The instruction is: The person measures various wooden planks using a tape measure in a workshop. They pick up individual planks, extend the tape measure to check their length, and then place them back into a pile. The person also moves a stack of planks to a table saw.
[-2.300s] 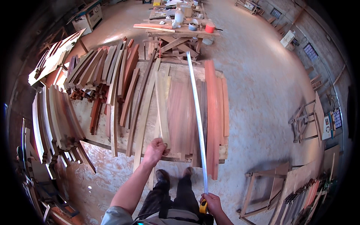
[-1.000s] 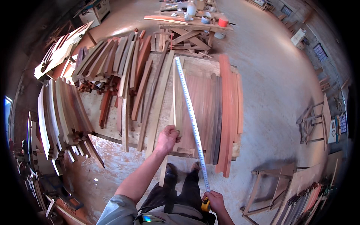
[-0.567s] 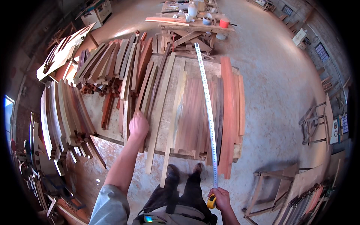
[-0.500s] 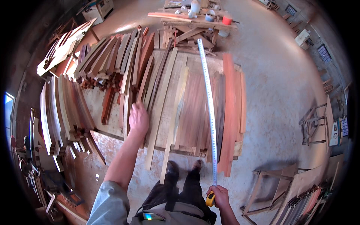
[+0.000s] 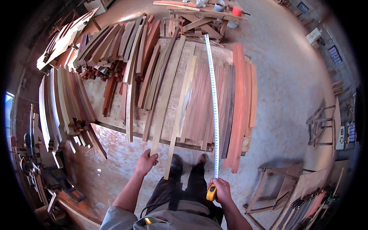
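Note:
My left hand (image 5: 147, 162) pinches the near end of a long pale wood strip (image 5: 168, 92), which lies lengthwise on the workbench and sticks out past its front edge. My right hand (image 5: 221, 189) is closed round a yellow tape measure (image 5: 211, 192). From its case a white blade (image 5: 213, 99) runs far out over the boards, its tip near the bench's back edge. Beneath and beside the blade lie several reddish-brown boards (image 5: 199, 103). A wide orange-red board (image 5: 236, 99) lies to their right. Another pale strip (image 5: 177, 126) juts toward me, right of the held one.
Stacked wood lengths (image 5: 115, 46) cover the bench's left part. More long pieces (image 5: 63, 103) stand at the far left. Behind is a table (image 5: 184, 12) with a red container (image 5: 237, 12). A wooden frame (image 5: 264, 188) stands at lower right.
My left hand has come back from among the strips to the near end of the pale strip and gripped it. The right hand, still holding the tape, has shifted slightly up and left.

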